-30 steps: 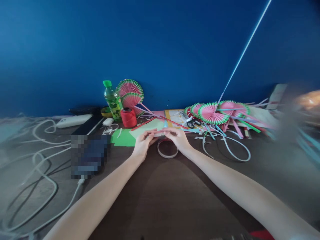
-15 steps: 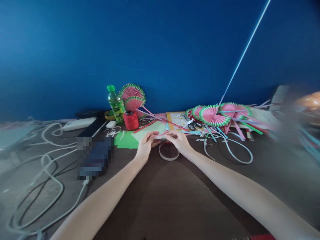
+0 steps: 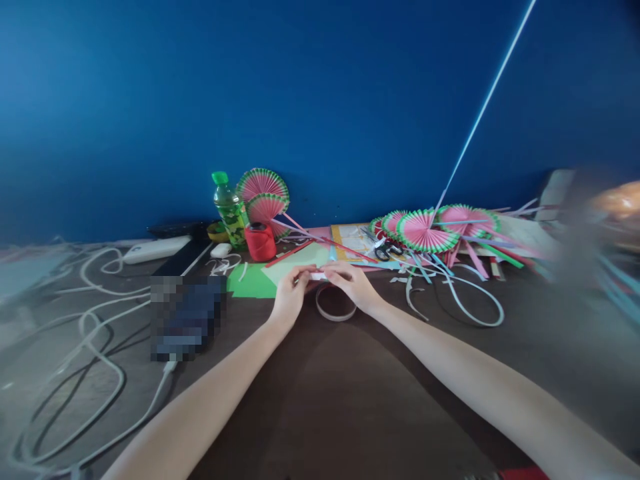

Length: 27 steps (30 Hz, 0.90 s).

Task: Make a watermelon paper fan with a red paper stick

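Observation:
Over the middle of the table, my left hand point(image 3: 289, 295) and my right hand point(image 3: 356, 287) come close together. Between their fingertips is a short white-and-pink paper strip point(image 3: 317, 276), pinched from both sides. My fingers cover its ends, so its full length is hidden. Just below the right fingers stands a thin pale ring point(image 3: 336, 318) that looks like a roll of tape; whether the hand touches it I cannot tell. Green paper sheets point(image 3: 250, 281) lie beside and behind my left hand. Black-handled scissors point(image 3: 384, 250) rest beyond my right hand.
Pleated pink-and-green paper fans point(image 3: 429, 231) are piled at the right, others point(image 3: 263, 187) lean on the wall. A green-capped bottle point(image 3: 230, 213) and a red spool point(image 3: 260, 242) stand at left-centre. White cables point(image 3: 120, 373) and a blurred phone point(image 3: 190, 320) occupy the left.
My fingertips have shifted slightly around the paper strip, and more of its white face shows now. The whole view has drifted a little; other things have stayed in place.

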Each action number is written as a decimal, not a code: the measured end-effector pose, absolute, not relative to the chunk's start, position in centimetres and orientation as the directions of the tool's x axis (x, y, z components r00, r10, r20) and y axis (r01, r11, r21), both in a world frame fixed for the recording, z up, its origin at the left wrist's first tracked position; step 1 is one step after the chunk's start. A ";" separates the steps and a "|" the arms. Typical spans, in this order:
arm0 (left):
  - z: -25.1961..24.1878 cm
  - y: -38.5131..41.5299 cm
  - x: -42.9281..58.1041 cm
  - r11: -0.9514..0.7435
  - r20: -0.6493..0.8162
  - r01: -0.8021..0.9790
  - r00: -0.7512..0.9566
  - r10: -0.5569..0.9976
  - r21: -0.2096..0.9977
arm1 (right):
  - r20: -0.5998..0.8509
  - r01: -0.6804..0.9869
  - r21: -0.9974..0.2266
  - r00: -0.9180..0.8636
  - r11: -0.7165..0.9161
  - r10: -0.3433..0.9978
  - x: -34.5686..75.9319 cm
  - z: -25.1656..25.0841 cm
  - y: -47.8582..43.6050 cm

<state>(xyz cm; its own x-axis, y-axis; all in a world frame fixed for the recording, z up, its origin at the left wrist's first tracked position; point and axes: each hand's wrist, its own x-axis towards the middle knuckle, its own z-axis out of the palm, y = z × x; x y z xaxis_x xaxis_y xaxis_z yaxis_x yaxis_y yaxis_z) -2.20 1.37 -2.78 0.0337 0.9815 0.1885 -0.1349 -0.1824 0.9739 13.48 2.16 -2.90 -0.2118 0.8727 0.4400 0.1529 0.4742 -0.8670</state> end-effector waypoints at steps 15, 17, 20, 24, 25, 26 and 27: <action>-2.8 1.2 -2.4 -0.171 0.173 -0.095 0.016 0.985 0.981 | 0.437 0.159 -0.860 -0.265 0.485 0.860 13.5 -3.2 2.0; -2.6 1.1 -2.2 -0.148 0.152 -0.155 0.016 0.988 0.977 | 0.433 0.148 -0.863 -0.275 0.482 0.859 13.5 -3.1 1.9; -2.3 0.9 -2.2 -0.103 0.114 -0.236 0.032 0.993 0.966 | 0.426 0.147 -0.866 -0.284 0.478 0.859 13.5 -3.1 1.9; -2.1 0.9 -2.4 -0.049 0.075 -0.275 0.085 0.994 0.960 | 0.448 0.175 -0.854 -0.228 0.489 0.864 13.5 -3.1 2.0; -2.2 1.0 -2.5 -0.039 0.070 -0.283 0.098 0.993 0.958 | 0.458 0.186 -0.848 -0.210 0.495 0.864 13.5 -3.1 2.0; -2.2 1.0 -2.5 -0.029 0.065 -0.295 0.113 0.992 0.955 | 0.468 0.195 -0.843 -0.197 0.502 0.862 13.5 -3.1 2.0; -2.2 1.0 -2.6 -0.020 0.061 -0.308 0.125 0.990 0.951 | 0.472 0.201 -0.840 -0.188 0.505 0.861 13.5 -3.1 2.1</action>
